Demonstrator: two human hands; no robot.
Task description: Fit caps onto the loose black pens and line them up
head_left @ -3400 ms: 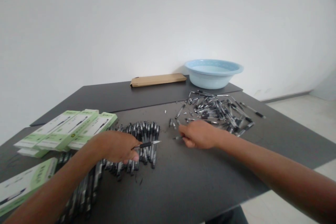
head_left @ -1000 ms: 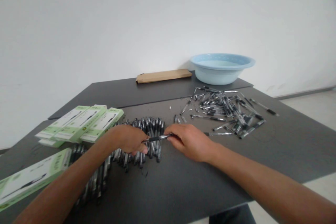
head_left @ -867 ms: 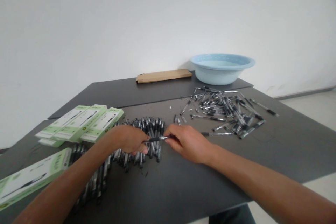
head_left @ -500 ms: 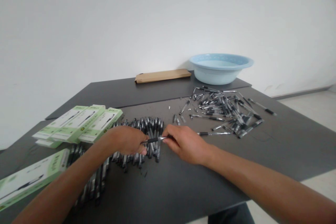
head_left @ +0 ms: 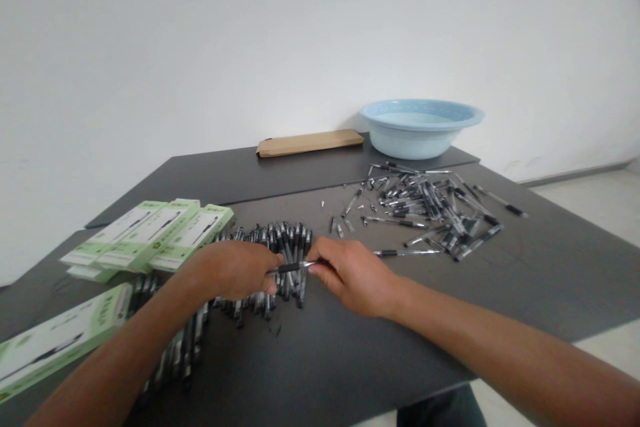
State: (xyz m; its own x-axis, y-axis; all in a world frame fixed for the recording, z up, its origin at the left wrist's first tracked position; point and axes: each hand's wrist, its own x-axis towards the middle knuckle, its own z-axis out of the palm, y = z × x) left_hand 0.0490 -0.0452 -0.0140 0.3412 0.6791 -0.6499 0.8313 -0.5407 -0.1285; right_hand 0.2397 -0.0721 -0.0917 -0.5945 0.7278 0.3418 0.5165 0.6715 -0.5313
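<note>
Between my two hands a clear pen with a black grip (head_left: 289,268) is held roughly level above the table. My left hand (head_left: 240,270) is closed round its barrel, most of which the fingers hide. The thumb and forefinger of my right hand (head_left: 350,273) pinch the silvery tip end. Just beyond and under my left hand lies a row of black capped pens (head_left: 293,240), packed side by side. More pens (head_left: 187,340) lie beneath my left forearm, partly covered by it.
Green-and-white pen boxes (head_left: 165,227) overlap at the left, with another box (head_left: 55,340) nearer me. Loose uncapped pens (head_left: 430,203) and small tips are scattered at the right. A light blue basin (head_left: 420,140) and a flat brown cardboard piece (head_left: 310,143) stand at the back of the dark table (head_left: 320,360).
Both hands keep their hold on the same pen and have barely shifted. The piles and boxes look the same.
</note>
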